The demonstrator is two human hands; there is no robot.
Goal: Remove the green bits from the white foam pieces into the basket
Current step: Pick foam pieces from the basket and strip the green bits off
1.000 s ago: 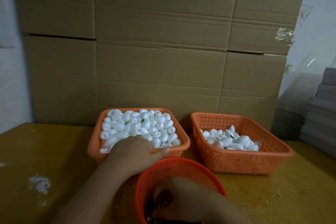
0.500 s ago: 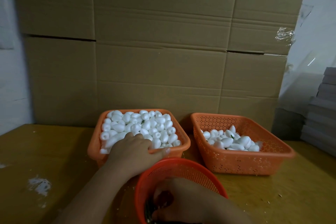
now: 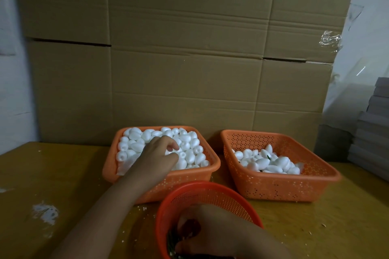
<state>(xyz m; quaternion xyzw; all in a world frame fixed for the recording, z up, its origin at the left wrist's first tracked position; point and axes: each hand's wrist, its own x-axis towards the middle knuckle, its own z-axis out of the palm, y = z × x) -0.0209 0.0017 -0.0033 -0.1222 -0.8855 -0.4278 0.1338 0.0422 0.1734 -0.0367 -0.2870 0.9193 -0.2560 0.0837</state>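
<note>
Reaching into the full square orange plastic basket (image 3: pixel 162 176), the left hand (image 3: pixel 156 156) curls its fingers among the white egg-shaped foam pieces (image 3: pixel 189 145); whether it pinches one cannot be told. Right hand (image 3: pixel 212 231): inside the round red mesh basket (image 3: pixel 210 190) at the near edge, fingers curled, its hold unclear. Dark green bits (image 3: pixel 171 243): on that basket's floor, beside the right hand. Second square orange perforated basket (image 3: pixel 280 185): to the right, part-filled with foam pieces. Brown cardboard boxes (image 3: pixel 185 52): behind, on the yellow table (image 3: pixel 52 174).

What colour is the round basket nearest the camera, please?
Red-orange mesh round basket, seen in the head view.
</note>
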